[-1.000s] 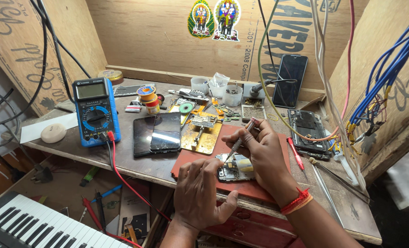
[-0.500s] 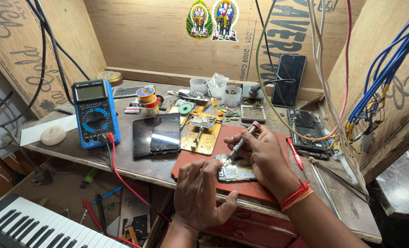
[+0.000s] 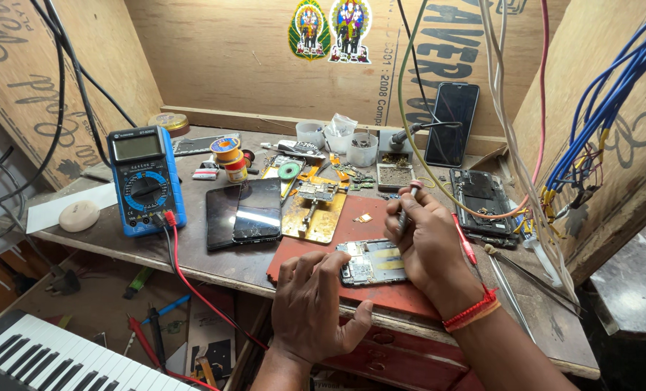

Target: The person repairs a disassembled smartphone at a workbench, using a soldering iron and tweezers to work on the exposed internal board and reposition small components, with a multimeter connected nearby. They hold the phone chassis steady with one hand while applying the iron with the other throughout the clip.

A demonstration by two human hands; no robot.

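Rough scuffed wooden worktop (image 3: 214,262), matt red rubbery mat (image 3: 315,250), glossy black glass tablet (image 3: 244,212), blue plastic-cased multimeter (image 3: 146,179), bare metal-shielded phone board (image 3: 372,262)

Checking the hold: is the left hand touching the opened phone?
Touching. Head view: left hand fingertips rest on the opened phone's left edge.

Two leaf-shaped picture stickers (image 3: 330,30), green and blue with bright figures, are sticking side by side high on the plywood back wall. A blue multimeter (image 3: 146,180) is lying at the counter's left, its grey rectangular display (image 3: 136,147) showing blank above the dial. Just right of it, a dark phone screen (image 3: 244,213) is lying flat, glaring with reflected light. A black phone (image 3: 452,124) is leaning upright against the back wall, its screen dark. Large black stencilled lettering (image 3: 455,51) is running across the plywood panels.
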